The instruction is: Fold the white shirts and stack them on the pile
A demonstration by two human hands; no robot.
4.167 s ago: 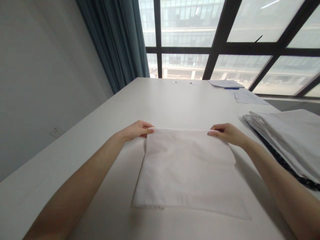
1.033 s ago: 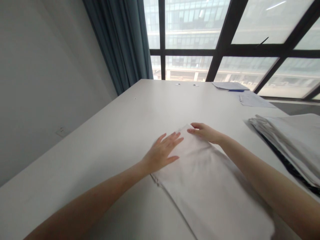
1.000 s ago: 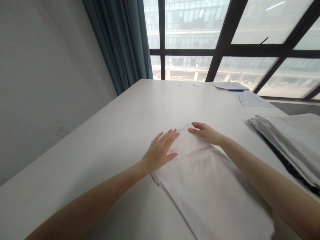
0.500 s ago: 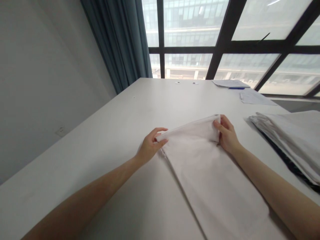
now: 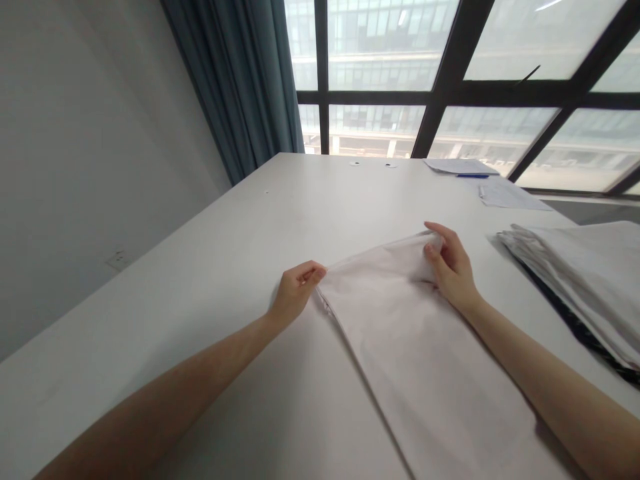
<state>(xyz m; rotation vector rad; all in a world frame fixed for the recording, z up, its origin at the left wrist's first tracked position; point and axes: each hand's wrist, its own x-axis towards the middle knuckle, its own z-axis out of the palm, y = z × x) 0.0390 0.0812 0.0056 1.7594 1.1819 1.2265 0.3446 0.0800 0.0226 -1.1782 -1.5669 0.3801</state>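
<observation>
A long white folded cloth (image 5: 425, 360) lies on the white table (image 5: 235, 260), stretching from its middle toward me; the near end runs out of view. My left hand (image 5: 294, 292) pinches the far left corner between thumb and fingers. At the far right corner, my right hand (image 5: 453, 272) grips the fabric with the thumb on the near side and the other fingers behind, partly hidden. The far edge is slightly raised and pulled taut between both hands, with creases near the right one. Which kind of cloth item this is cannot be made out.
At the right edge rests a stack of folded white cloth (image 5: 590, 267) with a dark layer underneath. Papers (image 5: 513, 194) and a blue pen (image 5: 473, 176) lie at the far right of the table. A blue curtain (image 5: 245, 80), a grey wall and windows stand beyond.
My left fingers have closed into a tighter pinch at the corner's tip, a little further left. My right index finger has lifted above the edge, and the right hand has barely shifted.
</observation>
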